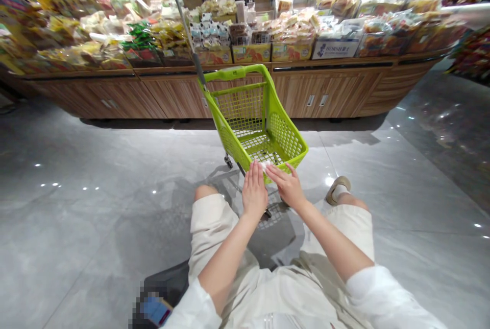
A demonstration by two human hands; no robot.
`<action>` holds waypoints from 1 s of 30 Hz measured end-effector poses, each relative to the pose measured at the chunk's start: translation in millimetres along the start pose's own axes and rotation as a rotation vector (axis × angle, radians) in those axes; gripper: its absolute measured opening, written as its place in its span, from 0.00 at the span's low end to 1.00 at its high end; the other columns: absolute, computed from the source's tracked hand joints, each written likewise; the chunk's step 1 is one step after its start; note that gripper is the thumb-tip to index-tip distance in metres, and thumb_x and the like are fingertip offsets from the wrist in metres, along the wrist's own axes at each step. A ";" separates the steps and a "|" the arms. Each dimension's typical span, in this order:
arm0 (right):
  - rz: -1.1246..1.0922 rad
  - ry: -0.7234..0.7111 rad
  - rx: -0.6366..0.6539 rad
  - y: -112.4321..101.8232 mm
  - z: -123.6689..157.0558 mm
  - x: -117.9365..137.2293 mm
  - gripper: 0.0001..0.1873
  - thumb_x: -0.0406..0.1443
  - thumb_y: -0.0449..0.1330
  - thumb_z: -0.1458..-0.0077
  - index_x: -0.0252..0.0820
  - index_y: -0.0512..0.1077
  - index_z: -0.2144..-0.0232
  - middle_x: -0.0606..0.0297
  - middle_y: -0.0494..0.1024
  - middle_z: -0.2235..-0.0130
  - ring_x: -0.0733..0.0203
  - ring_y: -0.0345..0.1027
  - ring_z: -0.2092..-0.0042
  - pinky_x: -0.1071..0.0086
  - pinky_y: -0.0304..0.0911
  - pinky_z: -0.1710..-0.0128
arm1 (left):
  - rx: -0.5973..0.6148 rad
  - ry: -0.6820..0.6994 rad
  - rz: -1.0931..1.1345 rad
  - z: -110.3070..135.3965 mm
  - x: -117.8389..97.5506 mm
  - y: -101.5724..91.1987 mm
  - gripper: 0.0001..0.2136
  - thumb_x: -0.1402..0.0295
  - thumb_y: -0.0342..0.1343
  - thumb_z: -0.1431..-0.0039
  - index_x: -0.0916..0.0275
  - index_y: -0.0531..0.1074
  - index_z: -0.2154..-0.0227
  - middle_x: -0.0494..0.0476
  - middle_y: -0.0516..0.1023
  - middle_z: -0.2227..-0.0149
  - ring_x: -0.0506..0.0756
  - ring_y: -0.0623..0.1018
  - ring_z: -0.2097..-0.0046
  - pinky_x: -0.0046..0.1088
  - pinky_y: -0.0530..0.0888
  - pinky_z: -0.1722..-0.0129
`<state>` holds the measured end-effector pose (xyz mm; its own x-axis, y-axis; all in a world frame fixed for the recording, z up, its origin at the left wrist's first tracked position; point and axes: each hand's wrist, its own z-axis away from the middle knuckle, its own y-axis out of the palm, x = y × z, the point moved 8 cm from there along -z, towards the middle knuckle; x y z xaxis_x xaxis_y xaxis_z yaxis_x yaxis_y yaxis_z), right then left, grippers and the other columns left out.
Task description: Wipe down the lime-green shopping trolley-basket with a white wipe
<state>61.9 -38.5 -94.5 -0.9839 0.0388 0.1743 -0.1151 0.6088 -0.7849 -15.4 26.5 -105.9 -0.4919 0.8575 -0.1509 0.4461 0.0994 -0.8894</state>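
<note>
left hand: the left hand (255, 188) is laid nearly flat at the near rim of the cart; its fingers are straight and pressed side by side, with the tips at the small white piece (265, 165).
right hand: the right hand (290, 186) points inward, its fingers extended and the thumb raised apart; the fingertips touch the same white piece. if any of the two hands really pinches it, i cannot tell.
white piece: it lies between the fingertips, on the near rim; its material is too small to tell.
green cart: the shopping cart (284, 132) stands in front of the person, between the knees and the wooden cabinet (346, 91). its handle overlaps the cabinet in this view, so the gap there is hard to judge.
grey floor: bare floor (115, 165) extends widely to both sides of the cart. near the hands, the two knees make the side limits.
pole: one thin pole (181, 9) rises from the handle side of the cart.
counts: two hands, one cart, one white piece, one shoe (338, 189) in view; in the front row of packed food, three orange-yellow boxes (251, 53) and one white carton (335, 49).
</note>
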 end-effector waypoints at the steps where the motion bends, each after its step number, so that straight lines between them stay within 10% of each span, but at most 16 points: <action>1: 0.024 -0.029 0.014 -5.4 3.7 -18.4 0.35 0.22 0.46 0.45 0.49 0.63 0.38 0.63 0.70 0.38 0.62 0.64 0.37 0.55 0.42 0.33 | 0.004 0.009 -0.006 0.0 0.7 -0.4 0.37 0.78 0.49 0.43 0.74 0.43 0.31 0.69 0.43 0.28 0.58 0.42 0.27 0.42 0.53 0.30; 5: 0.154 0.128 -0.061 -40.2 21.1 -113.9 0.34 0.22 0.46 0.46 0.47 0.66 0.40 0.61 0.73 0.41 0.60 0.66 0.39 0.51 0.42 0.33 | 0.002 0.029 -0.015 -0.2 -1.0 -1.7 0.36 0.76 0.48 0.41 0.75 0.42 0.31 0.68 0.43 0.28 0.58 0.41 0.27 0.42 0.53 0.30; 8: 0.204 0.266 -0.108 -49.8 28.2 -135.9 0.34 0.22 0.47 0.49 0.46 0.67 0.41 0.59 0.74 0.41 0.57 0.65 0.38 0.48 0.40 0.33 | -0.008 0.016 0.002 0.1 -4.4 -1.3 0.37 0.76 0.46 0.41 0.73 0.39 0.31 0.66 0.42 0.28 0.59 0.41 0.27 0.44 0.53 0.30; 15: 0.007 0.125 -0.075 -0.9 4.7 2.2 0.35 0.24 0.47 0.45 0.47 0.61 0.36 0.59 0.71 0.39 0.60 0.63 0.37 0.52 0.32 0.30 | -0.018 -0.023 0.020 2.9 -2.1 0.9 0.37 0.77 0.47 0.42 0.73 0.39 0.31 0.68 0.42 0.28 0.59 0.42 0.27 0.44 0.55 0.30; 18: -0.048 0.029 -0.035 6.6 -2.0 23.0 0.33 0.24 0.46 0.42 0.48 0.61 0.36 0.60 0.70 0.38 0.61 0.62 0.36 0.53 0.32 0.30 | -0.014 -0.027 -0.006 3.8 3.4 -0.7 0.37 0.77 0.47 0.42 0.74 0.41 0.31 0.68 0.43 0.28 0.58 0.42 0.27 0.43 0.54 0.30; 26: 0.162 0.179 -0.069 -46.6 28.5 -129.1 0.36 0.22 0.47 0.47 0.51 0.66 0.40 0.63 0.74 0.42 0.58 0.66 0.39 0.45 0.34 0.32 | -0.012 0.011 -0.011 1.5 -0.5 -2.4 0.37 0.77 0.45 0.41 0.72 0.38 0.30 0.66 0.43 0.28 0.58 0.43 0.27 0.43 0.54 0.30; 30: 0.152 0.357 -0.144 -44.0 23.9 -123.7 0.37 0.22 0.48 0.51 0.47 0.67 0.40 0.58 0.73 0.41 0.54 0.64 0.38 0.44 0.45 0.34 | -0.019 -0.011 0.028 0.3 -9.5 -0.5 0.37 0.76 0.46 0.41 0.72 0.38 0.30 0.67 0.42 0.28 0.58 0.42 0.27 0.44 0.54 0.30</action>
<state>185.4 -89.1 -95.7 -0.8763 0.3934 0.2780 0.0727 0.6784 -0.7311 -11.1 18.2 -104.2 -0.4873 0.8545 -0.1802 0.4739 0.0854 -0.8765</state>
